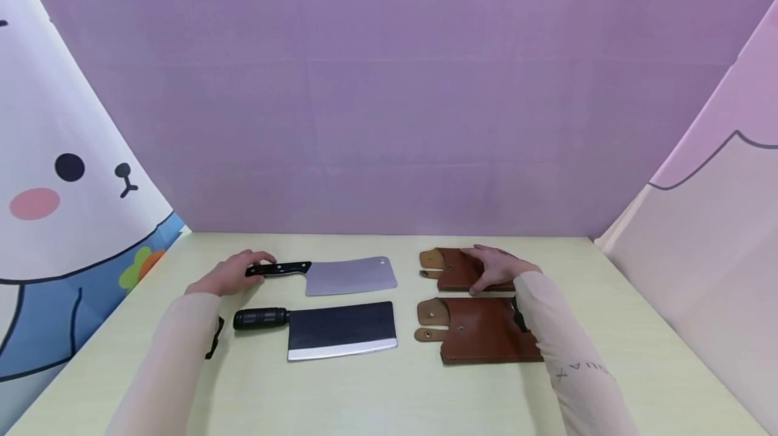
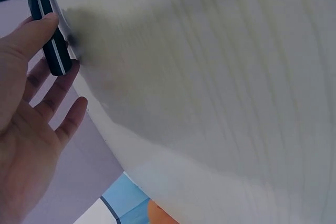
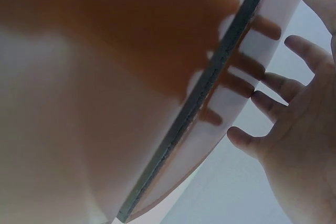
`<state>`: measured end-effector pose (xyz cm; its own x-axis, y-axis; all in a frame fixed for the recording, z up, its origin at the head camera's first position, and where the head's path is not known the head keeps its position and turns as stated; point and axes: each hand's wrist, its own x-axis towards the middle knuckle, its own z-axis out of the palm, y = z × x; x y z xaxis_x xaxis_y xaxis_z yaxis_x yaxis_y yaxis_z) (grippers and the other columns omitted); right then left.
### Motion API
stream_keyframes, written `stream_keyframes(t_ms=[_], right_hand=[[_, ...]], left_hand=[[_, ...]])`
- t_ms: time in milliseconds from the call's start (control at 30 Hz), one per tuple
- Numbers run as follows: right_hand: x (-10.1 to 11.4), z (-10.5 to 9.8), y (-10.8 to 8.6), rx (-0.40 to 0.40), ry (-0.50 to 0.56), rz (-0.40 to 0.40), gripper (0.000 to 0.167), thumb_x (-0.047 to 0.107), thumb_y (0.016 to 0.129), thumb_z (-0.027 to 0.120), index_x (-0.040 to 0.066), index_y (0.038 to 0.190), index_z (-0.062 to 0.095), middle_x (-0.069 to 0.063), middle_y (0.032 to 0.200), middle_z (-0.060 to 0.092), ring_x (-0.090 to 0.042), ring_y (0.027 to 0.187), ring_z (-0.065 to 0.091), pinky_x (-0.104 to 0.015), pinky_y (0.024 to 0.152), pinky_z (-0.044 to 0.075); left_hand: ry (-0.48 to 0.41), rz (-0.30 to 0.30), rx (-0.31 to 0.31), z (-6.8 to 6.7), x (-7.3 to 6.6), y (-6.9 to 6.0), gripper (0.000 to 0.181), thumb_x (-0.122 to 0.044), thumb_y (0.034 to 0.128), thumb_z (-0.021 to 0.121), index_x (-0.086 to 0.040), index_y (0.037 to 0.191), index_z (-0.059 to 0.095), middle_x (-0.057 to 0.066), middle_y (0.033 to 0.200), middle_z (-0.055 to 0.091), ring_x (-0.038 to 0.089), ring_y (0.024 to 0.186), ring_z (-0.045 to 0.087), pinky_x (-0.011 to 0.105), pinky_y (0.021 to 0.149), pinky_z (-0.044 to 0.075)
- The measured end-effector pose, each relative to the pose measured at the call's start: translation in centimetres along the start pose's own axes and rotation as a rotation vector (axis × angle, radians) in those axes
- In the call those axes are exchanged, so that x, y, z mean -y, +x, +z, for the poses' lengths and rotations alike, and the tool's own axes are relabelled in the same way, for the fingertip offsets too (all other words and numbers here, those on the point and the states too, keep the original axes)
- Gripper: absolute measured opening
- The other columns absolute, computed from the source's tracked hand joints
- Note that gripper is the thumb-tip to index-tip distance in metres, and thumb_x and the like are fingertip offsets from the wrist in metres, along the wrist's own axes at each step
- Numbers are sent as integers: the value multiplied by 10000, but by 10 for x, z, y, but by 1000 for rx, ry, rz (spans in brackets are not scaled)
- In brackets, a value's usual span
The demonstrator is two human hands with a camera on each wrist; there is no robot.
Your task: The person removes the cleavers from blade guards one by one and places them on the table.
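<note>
In the head view, my left hand (image 1: pixel 233 274) is at the handle end of the farther cleaver (image 1: pixel 351 277), which has a black riveted handle and plain grey blade. In the left wrist view, my thumb lies across this black handle (image 2: pixel 56 56) with fingers behind it, pinching it. The blade lies flat on the table. My right hand (image 1: pixel 498 267) rests on the farther brown leather sheath (image 1: pixel 451 279), partly covering it. Its fingers are spread and fairly straight in the right wrist view, fingertips touching the glossy leather beside a dark edge (image 3: pixel 194 100).
Nearer me lies a second cleaver (image 1: pixel 342 328), dark-bladed with a bright edge and ribbed black handle. A larger brown sheath (image 1: pixel 486 341) with tan straps lies to its right, under my right wrist. A purple backdrop (image 1: pixel 389 98) rises behind the pale table (image 1: pixel 340 402).
</note>
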<state>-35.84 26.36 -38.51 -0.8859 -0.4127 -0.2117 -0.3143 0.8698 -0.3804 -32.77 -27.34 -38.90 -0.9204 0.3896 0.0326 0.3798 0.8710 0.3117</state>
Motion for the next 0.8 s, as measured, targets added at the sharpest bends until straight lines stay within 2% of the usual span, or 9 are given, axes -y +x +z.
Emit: stream_keyframes(t_ms=[267,433,633,800], right_hand=[[1,-5,-6,-22,-11,-57,933,283,667,790,63,1421,285,-220,1441,286,-418,1314,269,-567,1011,291],[2,-9,-12,-40,-17,-84,896,275,690,776,60,1416,297,-211,1444,281,-414,1318,246,-579,1013,273],[2,-13,-17,-111,-84,-81,845,307,712,757,89,1409,331,-180,1440,317,-391,1320,268,-617,1004,249],[3,-18,-26,-162,-110,-100,792,318,745,726,84,1401,348,-197,1435,322,-411,1316,269,-663,985,211]], left_hand=[[6,5,6,1,7,4,465,-143,819,635,-102,1258,488,138,1006,552,270,873,549,529,751,439],[6,-17,5,0,9,3,494,-194,817,652,-121,1271,470,136,1015,549,291,885,551,586,744,421],[21,-45,20,-8,3,-4,521,-255,826,647,-114,1287,446,183,1073,534,345,926,541,679,758,358],[71,-51,18,-14,-3,-13,533,-300,831,642,-117,1290,442,214,1126,522,389,978,521,690,767,342]])
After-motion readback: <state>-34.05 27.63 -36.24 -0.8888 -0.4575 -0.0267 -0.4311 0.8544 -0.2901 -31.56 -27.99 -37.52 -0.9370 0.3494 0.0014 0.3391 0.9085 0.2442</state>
